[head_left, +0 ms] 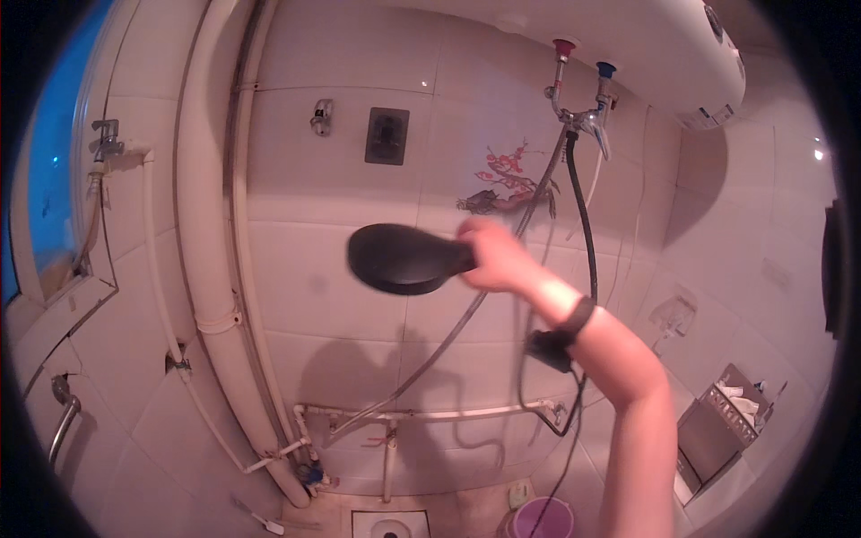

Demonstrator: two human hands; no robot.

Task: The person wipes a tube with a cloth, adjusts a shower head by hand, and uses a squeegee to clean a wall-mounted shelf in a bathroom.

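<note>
My right hand (493,257), raised before the tiled wall, is closed round the short handle of a black, rounded paddle-shaped thing (404,258). Its broad oval end points left, and its exact kind does not show; the edges are slightly blurred. Around my right wrist runs a dark strap (579,316) with a small black box (550,350) on it, from which a thin cable hangs. Behind my hand and forearm pass a grey hose (439,351) and a black hose (583,202), both coming down from a chrome mixer valve (585,121). My left hand is out of view.
A white water heater (646,45) hangs at the upper right. Pale pipes (211,224) climb the left side, near a window (58,152). Low down are a floor toilet (391,524) and a pink bucket (543,520). A wall rack (717,421) is at the right.
</note>
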